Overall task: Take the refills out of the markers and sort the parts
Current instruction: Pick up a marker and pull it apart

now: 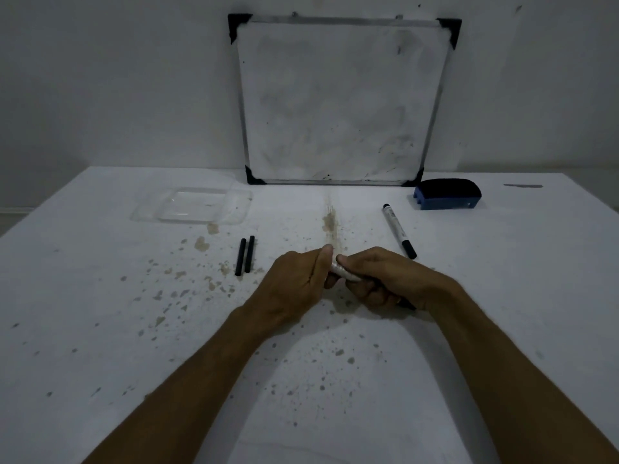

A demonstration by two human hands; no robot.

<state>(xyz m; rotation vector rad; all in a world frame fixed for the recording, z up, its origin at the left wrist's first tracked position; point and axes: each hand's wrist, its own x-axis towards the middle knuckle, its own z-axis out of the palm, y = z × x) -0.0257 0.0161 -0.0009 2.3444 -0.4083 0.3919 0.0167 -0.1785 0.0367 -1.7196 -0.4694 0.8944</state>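
On the table [100, 296] both hands [338, 279] grip one marker [345, 272]; two refills [244, 255], one spare marker [399, 230] lie apart

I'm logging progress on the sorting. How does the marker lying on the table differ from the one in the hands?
The marker on the table lies untouched, apart from both hands; the held marker is gripped by the left hand and right hand.
The table marker shows whole, with dark ends; the held one is mostly hidden, only a pale stretch of barrel showing.
Both have pale barrels.
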